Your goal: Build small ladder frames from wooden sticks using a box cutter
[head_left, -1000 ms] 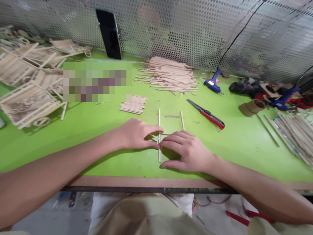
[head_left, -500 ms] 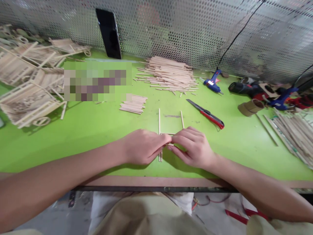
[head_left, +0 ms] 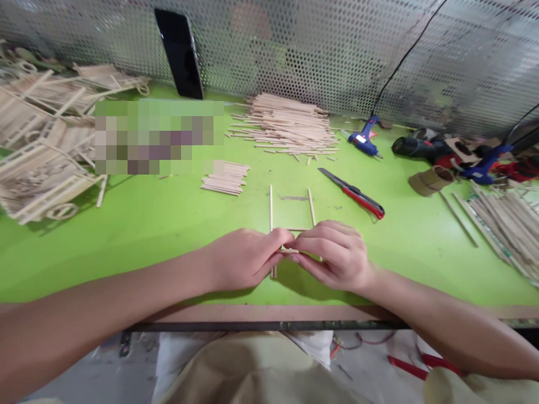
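Observation:
My left hand [head_left: 248, 258] and my right hand [head_left: 334, 252] meet at the front of the green table, fingertips almost touching. Both pinch a short wooden stick [head_left: 289, 251] that lies crosswise between them. Beneath them is a frame of thin sticks: a long left stick [head_left: 271, 207], a right stick [head_left: 311, 205] and a crosspiece [head_left: 297, 229] joining them. My right hand covers the near part of the right stick. Just beyond the frame lies a small stack of short sticks [head_left: 225, 178].
A red utility knife [head_left: 353, 193] lies beyond my right hand. Farther back are a large stick pile [head_left: 290, 123], a blue glue gun [head_left: 365, 137] and a leaning phone [head_left: 180, 53]. Wooden cart models [head_left: 46, 174] stand left; a bamboo ring [head_left: 430, 180] and strips [head_left: 501, 230] lie right.
The short stick shows more plainly between my fingers, and my right hand has shifted slightly to the right. The whole view has drifted a little. Both hands keep their pinch.

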The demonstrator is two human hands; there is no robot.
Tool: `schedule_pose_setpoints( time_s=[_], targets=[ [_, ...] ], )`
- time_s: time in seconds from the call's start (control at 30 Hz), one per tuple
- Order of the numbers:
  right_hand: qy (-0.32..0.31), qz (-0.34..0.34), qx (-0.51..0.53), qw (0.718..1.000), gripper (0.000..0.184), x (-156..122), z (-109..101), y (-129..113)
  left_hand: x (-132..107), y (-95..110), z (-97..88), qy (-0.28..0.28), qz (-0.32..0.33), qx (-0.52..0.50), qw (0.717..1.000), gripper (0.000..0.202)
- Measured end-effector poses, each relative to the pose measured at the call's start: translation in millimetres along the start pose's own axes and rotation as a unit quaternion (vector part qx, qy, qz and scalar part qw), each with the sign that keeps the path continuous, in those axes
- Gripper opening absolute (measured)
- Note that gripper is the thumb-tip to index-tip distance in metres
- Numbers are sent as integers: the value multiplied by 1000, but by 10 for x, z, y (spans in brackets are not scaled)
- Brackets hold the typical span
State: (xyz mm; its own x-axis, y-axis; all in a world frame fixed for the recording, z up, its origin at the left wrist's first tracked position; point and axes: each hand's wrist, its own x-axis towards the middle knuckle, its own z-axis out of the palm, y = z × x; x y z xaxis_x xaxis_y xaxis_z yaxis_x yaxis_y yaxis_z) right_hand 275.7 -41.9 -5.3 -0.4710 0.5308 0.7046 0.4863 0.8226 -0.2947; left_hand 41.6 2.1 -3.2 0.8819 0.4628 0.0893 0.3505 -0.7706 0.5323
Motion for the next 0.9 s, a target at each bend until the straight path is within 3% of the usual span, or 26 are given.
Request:
schedule_pose_setpoints(
  time_s=[0.13,0.23,0.3,0.4,0.6,0.7,0.83,0.9],
  targets=[
    [84,32,58,994,8,1,-33,76,4,-82,-4,48,14,-6,999,29],
    [155,116,93,977,8,-15,-99,216,17,-219,-62,102,23,41,994,46],
    [178,173,108,963,7,-30,-131,296,24,-310,-114,101,9,54,993,56],
    [181,224,126,949,8,-54,-138,348,27,-396,-163,89,-23,52,994,70],
    [154,225,120,954,6,-47,-128,326,29,-370,-127,46,-68,39,996,92],
    [95,245,126,957,8,6,-168,307,33,-348,-106,26,-57,40,997,93],
    [-122,306,162,930,18,66,-179,254,31,-375,-85,-6,-39,43,998,101],
    [-201,325,143,913,22,67,-144,216,30,-391,-72,-24,-35,49,998,104]
  ],
)
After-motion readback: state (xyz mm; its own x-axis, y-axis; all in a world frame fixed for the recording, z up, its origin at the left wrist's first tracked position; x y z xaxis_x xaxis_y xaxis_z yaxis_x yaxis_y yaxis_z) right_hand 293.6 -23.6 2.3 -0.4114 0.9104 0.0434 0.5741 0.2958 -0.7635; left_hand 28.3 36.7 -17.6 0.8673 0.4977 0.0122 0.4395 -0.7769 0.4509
